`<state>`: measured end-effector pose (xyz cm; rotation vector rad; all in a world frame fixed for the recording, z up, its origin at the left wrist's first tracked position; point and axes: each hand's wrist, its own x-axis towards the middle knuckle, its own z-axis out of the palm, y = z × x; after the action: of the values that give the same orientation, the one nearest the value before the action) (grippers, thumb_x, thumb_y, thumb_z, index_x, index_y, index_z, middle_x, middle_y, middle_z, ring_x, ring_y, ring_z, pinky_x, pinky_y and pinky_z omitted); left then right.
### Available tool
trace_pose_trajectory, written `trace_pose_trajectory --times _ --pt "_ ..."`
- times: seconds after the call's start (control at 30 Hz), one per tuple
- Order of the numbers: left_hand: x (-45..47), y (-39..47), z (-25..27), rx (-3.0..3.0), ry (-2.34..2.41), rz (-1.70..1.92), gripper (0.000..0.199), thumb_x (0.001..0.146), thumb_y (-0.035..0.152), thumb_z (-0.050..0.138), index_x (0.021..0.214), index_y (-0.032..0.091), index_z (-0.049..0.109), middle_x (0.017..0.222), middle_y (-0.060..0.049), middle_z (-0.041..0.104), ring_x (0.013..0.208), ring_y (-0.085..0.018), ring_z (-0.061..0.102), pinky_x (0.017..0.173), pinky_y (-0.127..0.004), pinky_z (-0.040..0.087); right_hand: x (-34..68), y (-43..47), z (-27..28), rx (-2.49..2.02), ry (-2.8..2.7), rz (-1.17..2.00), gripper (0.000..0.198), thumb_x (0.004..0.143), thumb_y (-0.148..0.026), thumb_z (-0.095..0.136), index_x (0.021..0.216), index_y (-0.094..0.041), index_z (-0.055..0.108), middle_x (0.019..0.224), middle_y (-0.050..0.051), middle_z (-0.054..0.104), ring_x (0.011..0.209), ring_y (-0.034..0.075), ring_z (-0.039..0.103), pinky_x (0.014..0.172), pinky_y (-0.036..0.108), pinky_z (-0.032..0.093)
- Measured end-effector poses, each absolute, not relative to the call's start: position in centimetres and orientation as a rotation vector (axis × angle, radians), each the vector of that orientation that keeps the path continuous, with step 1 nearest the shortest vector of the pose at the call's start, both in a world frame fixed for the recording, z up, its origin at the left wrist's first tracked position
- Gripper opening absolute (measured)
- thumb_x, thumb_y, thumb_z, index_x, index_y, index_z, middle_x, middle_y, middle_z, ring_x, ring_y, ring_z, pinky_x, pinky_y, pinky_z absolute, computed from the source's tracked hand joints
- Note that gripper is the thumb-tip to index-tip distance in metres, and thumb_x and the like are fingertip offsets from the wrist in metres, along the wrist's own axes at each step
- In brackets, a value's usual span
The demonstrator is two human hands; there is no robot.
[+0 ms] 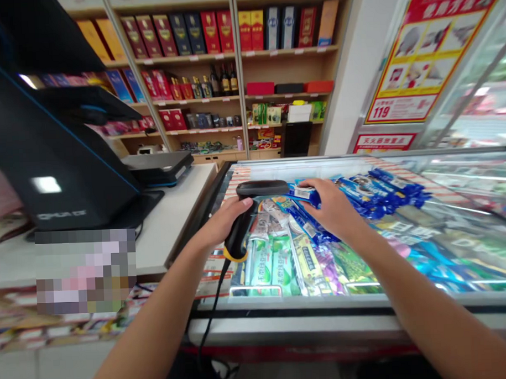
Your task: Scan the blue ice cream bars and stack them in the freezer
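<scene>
My left hand (228,221) is wrapped round the grip of a black barcode scanner (263,188), its thumb near the top. A dark cord runs down from the yellow-ringed base of its handle. In my right hand (334,209) is a blue ice cream wrapper pack (302,192), pinched between thumb and fingers. The scanner's head points right, at the pack and very close to it; I cannot tell whether they touch. Both hands are above a chest freezer (344,305) of wrapped ice creams. Blue packs (371,191), green packs (272,260) and a yellow pack (308,258) show there.
To the left, a white counter (177,220) carries a black checkout machine (65,163) and a flat weighing platform (158,166). Behind stand wooden shelves (190,58) of boxes and bottles. A red-and-yellow poster (435,56) hangs at the right.
</scene>
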<state>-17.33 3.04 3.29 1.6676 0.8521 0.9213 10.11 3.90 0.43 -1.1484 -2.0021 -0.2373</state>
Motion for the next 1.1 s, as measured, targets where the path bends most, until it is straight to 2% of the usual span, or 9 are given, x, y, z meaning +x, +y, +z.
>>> trace_pose_trajectory --times 0.17,0.4,0.93,1.1 --pt "-17.2 2.2 3.5 1.739 0.8 0.843 0.058 0.081 0.074 0.053 0.074 0.017 0.063 0.06 -0.004 0.061 0.051 -0.014 0.052 0.05 -0.026 0.04 10.8 3.4 0.2 -1.148 -1.965 -0.259 0.03 0.088 -0.02 0.063 0.119 -0.021 0.062 0.114 0.011 0.07 0.107 0.032 0.061 0.099 0.049 0.047" --pt "-17.2 1.9 3.1 1.756 0.803 0.767 0.056 0.085 0.071 0.053 0.075 0.017 0.063 0.061 -0.004 0.063 0.051 -0.014 0.052 0.049 -0.026 0.039 10.7 3.6 0.0 -1.154 -1.973 -0.247 0.031 0.088 -0.017 0.063 0.118 -0.02 0.063 0.116 0.011 0.07 0.107 0.032 0.06 0.099 0.049 0.046" --pt "-17.3 2.1 3.3 1.775 0.739 0.748 0.055 0.086 0.069 0.052 0.073 0.016 0.061 0.061 -0.004 0.061 0.052 -0.013 0.051 0.05 -0.025 0.04 11.0 3.7 -0.1 -1.172 -1.962 -0.24 0.034 0.086 -0.015 0.064 0.119 -0.021 0.063 0.116 0.01 0.07 0.107 0.033 0.059 0.1 0.05 0.046" --pt "-17.1 2.4 3.8 1.765 0.633 0.86 0.054 0.085 0.07 0.053 0.076 0.016 0.057 0.057 -0.002 0.059 0.048 -0.012 0.049 0.049 -0.025 0.04 11.4 3.9 0.1 -1.164 -1.951 -0.26 0.033 0.086 -0.017 0.065 0.118 -0.02 0.063 0.115 0.01 0.07 0.106 0.032 0.06 0.1 0.049 0.046"
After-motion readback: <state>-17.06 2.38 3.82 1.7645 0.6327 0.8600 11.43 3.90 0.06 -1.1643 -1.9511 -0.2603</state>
